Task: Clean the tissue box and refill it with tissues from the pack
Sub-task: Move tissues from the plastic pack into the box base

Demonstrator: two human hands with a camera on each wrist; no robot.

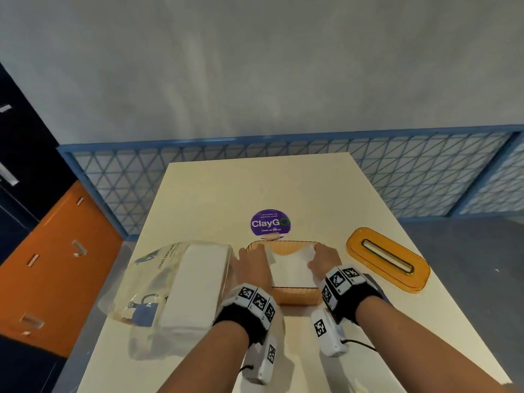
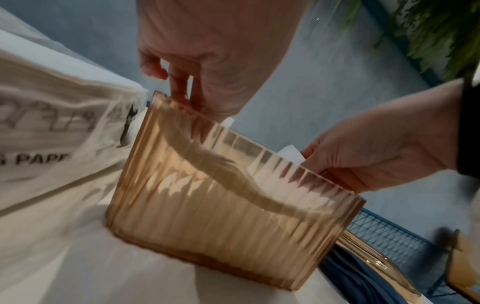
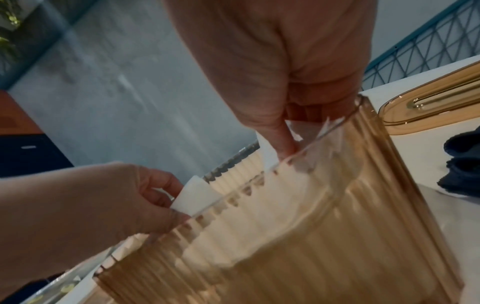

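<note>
Hands: left hand (image 1: pixel 251 268) and right hand (image 1: pixel 323 260) each pinch the tissue stack (image 1: pixel 292 269) inside the amber tissue box (image 2: pixel 233 205).
Risk: stack corners may snag the ribbed rim and crumple.

the fingertips of both hands are hidden inside the ribbed tissue box (image 1: pixel 292 296).

- Left hand (image 1: pixel 251 265) reaches forward, fingers (image 2: pixel 179 86) curled downward, pinching white sheets.
- Right hand (image 1: pixel 323 258), just beside it, points thumb (image 3: pixel 283 142) down, fingers bent around the same sheets.
- Both wrists wear marker-tagged bands.
</note>
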